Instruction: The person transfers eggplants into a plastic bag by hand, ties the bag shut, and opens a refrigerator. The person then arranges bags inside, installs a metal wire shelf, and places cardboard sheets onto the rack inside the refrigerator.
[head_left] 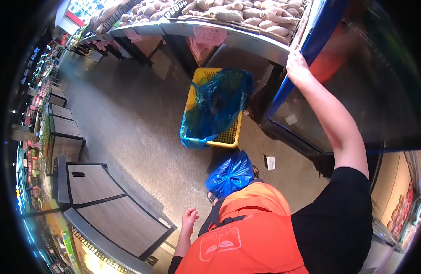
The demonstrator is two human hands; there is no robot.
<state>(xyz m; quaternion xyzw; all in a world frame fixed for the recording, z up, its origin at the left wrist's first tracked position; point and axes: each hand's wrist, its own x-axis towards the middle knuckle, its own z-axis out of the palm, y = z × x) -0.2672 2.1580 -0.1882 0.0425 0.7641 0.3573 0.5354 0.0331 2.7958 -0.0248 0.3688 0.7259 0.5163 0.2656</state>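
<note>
My right hand (298,67) reaches far forward, its fingers wrapped at the edge of a blue-framed dark glass panel (352,105), beside the corner of the produce stand. My left hand (190,218) hangs low near my body, fingers loosely apart with nothing in them. At my feet lies a tied, filled blue plastic bag (232,172). Just beyond the bag, a yellow plastic crate (237,133) stands on the floor, lined with a translucent blue bag (215,107). I wear an orange apron (247,246) over black sleeves.
Long tubers (260,16) are heaped on the stand (247,39) ahead, with pink price signs (209,34) hanging from its front. Wood-panelled display counters (101,196) line the left. A white paper scrap (270,162) lies on the floor. Packaged goods (402,214) sit at lower right.
</note>
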